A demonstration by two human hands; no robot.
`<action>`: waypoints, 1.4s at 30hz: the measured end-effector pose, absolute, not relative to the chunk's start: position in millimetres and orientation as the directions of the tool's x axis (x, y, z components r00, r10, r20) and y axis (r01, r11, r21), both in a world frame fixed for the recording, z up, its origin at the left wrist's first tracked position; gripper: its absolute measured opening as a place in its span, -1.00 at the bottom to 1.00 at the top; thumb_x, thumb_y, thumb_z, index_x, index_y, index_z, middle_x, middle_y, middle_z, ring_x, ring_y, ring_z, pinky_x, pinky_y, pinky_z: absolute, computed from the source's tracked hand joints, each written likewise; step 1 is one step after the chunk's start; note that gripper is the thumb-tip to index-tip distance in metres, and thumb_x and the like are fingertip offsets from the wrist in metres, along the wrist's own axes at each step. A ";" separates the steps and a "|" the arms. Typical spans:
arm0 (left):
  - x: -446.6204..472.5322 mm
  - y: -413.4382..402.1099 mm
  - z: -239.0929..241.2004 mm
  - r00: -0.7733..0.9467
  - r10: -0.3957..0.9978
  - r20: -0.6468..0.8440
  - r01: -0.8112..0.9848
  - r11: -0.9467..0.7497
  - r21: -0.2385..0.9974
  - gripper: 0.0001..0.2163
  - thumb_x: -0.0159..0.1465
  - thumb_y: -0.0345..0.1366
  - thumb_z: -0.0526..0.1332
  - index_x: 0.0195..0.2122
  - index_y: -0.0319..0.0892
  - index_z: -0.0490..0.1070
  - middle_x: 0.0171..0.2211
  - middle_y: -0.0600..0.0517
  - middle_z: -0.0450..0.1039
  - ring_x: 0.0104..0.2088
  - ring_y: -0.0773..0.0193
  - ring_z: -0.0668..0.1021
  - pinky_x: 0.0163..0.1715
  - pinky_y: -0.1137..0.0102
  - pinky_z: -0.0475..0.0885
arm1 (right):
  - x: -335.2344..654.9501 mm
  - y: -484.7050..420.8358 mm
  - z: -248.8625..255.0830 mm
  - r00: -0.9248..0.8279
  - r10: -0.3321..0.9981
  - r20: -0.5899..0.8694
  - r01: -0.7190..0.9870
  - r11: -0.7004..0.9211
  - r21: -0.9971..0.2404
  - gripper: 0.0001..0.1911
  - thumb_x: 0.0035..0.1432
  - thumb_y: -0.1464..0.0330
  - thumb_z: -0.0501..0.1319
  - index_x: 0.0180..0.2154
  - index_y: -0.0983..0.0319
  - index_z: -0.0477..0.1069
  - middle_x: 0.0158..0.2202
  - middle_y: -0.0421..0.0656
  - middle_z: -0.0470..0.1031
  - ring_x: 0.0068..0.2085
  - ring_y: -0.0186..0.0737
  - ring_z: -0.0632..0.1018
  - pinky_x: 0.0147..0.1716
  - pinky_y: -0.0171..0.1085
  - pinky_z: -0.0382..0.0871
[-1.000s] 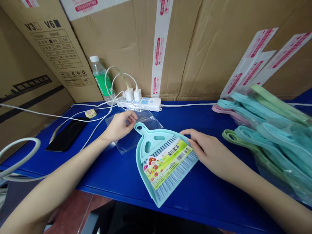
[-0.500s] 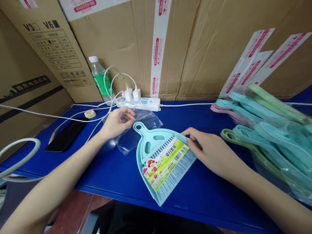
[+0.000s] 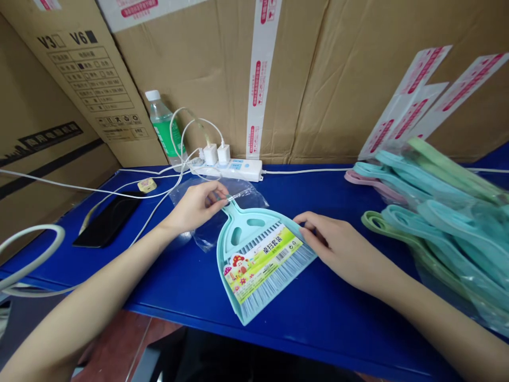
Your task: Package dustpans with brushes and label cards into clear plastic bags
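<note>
A light turquoise dustpan (image 3: 225, 265) lies tilted over the blue table, with a matching small brush (image 3: 274, 281) nested in it. Across the bristles sits a printed label (image 3: 258, 260) with mushrooms and flowers. My left hand (image 3: 201, 206) pinches the looped end of the dustpan's handle, its thumb and fingertips covering the hole. On the far right edge of the pan, my right hand (image 3: 330, 241) grips the rim between thumb and curled fingers. A crumpled clear plastic bag (image 3: 248, 193) lies under and behind the handle.
At right are several bagged dustpan sets (image 3: 449, 233). Behind stand a power strip (image 3: 242, 170) with chargers, a water bottle (image 3: 163, 127) and large cardboard boxes (image 3: 338, 79). A black phone (image 3: 107, 220), a small yellow block (image 3: 147, 185) and loose white cables lie at left.
My left hand has moved right and closed on the handle's end. The dustpan has turned slightly, its front corner shifting left and away from me. My right hand stays on the rim.
</note>
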State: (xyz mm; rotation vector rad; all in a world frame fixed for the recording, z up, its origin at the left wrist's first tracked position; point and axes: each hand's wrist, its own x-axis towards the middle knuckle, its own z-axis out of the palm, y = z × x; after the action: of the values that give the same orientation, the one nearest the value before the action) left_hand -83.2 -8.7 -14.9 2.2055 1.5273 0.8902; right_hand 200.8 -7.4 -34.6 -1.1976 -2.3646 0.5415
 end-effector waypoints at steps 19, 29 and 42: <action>-82.6 -17.1 -8.6 0.373 0.891 0.260 0.638 -0.449 0.625 -0.83 0.25 -0.40 0.15 -0.13 -0.21 0.38 -0.25 -0.02 0.53 -0.40 0.37 0.51 -0.37 0.44 0.48 | 193.7 -9.3 -39.0 -0.568 0.812 0.133 0.681 0.555 -0.477 -0.76 0.34 0.32 -0.15 -0.24 0.13 0.27 -0.59 -0.26 0.41 -0.56 -0.17 0.49 -0.54 -0.26 0.17; -81.3 -18.2 -6.3 0.453 0.875 0.172 0.318 -0.339 0.886 -0.79 0.23 -0.42 0.26 -0.10 -0.23 0.38 -0.25 -0.03 0.53 -0.33 0.37 0.55 -0.34 0.47 0.47 | 193.4 -7.0 -40.6 -0.546 0.819 0.176 0.662 0.551 -0.508 -0.77 0.30 0.30 -0.14 -0.28 0.14 0.25 -0.59 -0.25 0.40 -0.58 -0.18 0.44 -0.56 -0.27 0.12; -69.6 -25.4 -5.2 0.511 0.853 0.108 0.223 -0.253 0.941 -0.75 0.21 -0.43 0.25 -0.07 -0.22 0.36 -0.23 -0.04 0.54 -0.34 0.36 0.55 -0.34 0.46 0.48 | 188.5 -9.3 -40.9 -0.505 0.834 0.222 0.608 0.526 -0.595 -0.78 0.28 0.27 -0.08 -0.38 0.12 0.24 -0.66 -0.33 0.24 -0.65 -0.27 0.28 -0.59 -0.29 0.06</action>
State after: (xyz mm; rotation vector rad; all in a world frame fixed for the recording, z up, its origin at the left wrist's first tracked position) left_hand -69.6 -25.4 -5.2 1.7572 0.9068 0.7915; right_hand 188.5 -9.3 -40.9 -1.1724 -2.2803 0.6186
